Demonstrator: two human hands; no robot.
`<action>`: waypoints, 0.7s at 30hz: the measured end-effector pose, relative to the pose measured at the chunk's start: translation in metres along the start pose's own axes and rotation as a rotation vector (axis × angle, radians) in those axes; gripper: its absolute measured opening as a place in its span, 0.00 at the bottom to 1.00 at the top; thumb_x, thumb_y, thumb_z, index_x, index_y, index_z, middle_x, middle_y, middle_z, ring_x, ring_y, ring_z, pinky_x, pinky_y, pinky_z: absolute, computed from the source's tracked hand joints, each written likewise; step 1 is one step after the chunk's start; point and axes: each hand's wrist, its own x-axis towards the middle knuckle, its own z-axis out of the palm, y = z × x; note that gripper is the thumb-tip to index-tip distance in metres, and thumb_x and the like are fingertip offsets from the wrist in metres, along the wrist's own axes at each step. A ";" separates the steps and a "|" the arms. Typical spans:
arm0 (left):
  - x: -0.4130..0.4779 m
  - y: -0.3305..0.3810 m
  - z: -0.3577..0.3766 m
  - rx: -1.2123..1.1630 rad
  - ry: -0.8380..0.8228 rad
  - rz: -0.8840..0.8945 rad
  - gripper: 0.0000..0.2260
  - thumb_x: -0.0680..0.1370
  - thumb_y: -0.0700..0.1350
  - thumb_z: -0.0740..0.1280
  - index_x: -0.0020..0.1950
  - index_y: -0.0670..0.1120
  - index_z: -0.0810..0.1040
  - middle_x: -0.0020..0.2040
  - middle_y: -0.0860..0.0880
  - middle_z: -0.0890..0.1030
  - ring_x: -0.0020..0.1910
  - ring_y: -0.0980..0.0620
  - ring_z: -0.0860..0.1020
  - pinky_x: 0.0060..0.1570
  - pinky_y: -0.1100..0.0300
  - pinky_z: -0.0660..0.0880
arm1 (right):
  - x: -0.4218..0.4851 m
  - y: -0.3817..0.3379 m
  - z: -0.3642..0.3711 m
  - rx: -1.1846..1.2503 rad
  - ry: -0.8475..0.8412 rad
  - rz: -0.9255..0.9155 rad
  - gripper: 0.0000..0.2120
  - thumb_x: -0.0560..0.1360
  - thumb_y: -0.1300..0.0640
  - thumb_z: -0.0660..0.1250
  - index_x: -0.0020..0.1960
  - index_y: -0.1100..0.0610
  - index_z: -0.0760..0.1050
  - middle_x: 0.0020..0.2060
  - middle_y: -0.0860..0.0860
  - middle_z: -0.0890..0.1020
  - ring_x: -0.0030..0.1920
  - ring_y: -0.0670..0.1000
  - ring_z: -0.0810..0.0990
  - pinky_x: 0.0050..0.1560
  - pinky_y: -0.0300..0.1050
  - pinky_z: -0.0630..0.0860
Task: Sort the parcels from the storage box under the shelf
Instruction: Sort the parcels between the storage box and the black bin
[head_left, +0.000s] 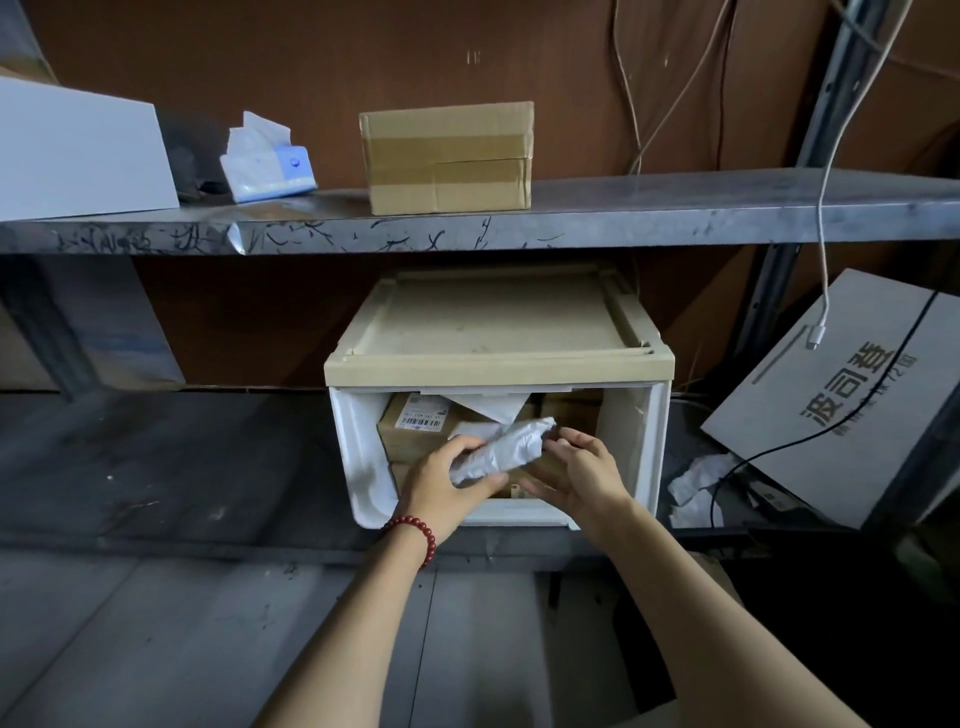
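A white storage box (652, 447) with a beige lid (493, 322) stands on the lower shelf, its front open toward me. Inside lie cardboard parcels, one with a barcode label (421, 418), and a white envelope (493, 405). My left hand (447, 486), with a red bead bracelet on the wrist, grips the lower end of a grey plastic-wrapped parcel (506, 449) at the box's opening. My right hand (579, 470) is beside the parcel with fingers spread and relaxed, its fingertips near the upper end; I cannot tell whether they touch it.
On the upper metal shelf (675, 218) stand a taped cardboard box (447, 156), a tissue pack (270, 158) and a white box (78, 156). A grey carton (841, 395) leans at the right, with a white cable plug (815, 338), black cable and crumpled paper (696, 488).
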 end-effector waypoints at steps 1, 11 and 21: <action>0.000 0.001 0.000 -0.014 0.013 -0.018 0.12 0.72 0.52 0.72 0.54 0.54 0.77 0.48 0.58 0.81 0.47 0.59 0.78 0.39 0.76 0.70 | 0.000 0.000 0.001 0.008 -0.006 -0.006 0.09 0.81 0.63 0.60 0.61 0.57 0.68 0.54 0.56 0.79 0.44 0.56 0.83 0.35 0.49 0.82; 0.003 -0.001 -0.007 -0.185 0.096 -0.123 0.17 0.75 0.57 0.67 0.59 0.50 0.78 0.53 0.53 0.82 0.52 0.56 0.79 0.45 0.66 0.74 | 0.005 0.010 0.005 -0.266 0.067 -0.077 0.26 0.77 0.54 0.67 0.72 0.54 0.62 0.53 0.49 0.77 0.45 0.44 0.77 0.44 0.40 0.76; 0.003 -0.012 -0.019 -0.196 0.182 -0.217 0.17 0.74 0.61 0.65 0.56 0.51 0.75 0.52 0.52 0.78 0.53 0.50 0.76 0.47 0.60 0.71 | 0.001 0.013 0.013 -0.308 -0.019 -0.051 0.12 0.75 0.46 0.69 0.51 0.53 0.75 0.44 0.50 0.83 0.41 0.48 0.80 0.36 0.40 0.72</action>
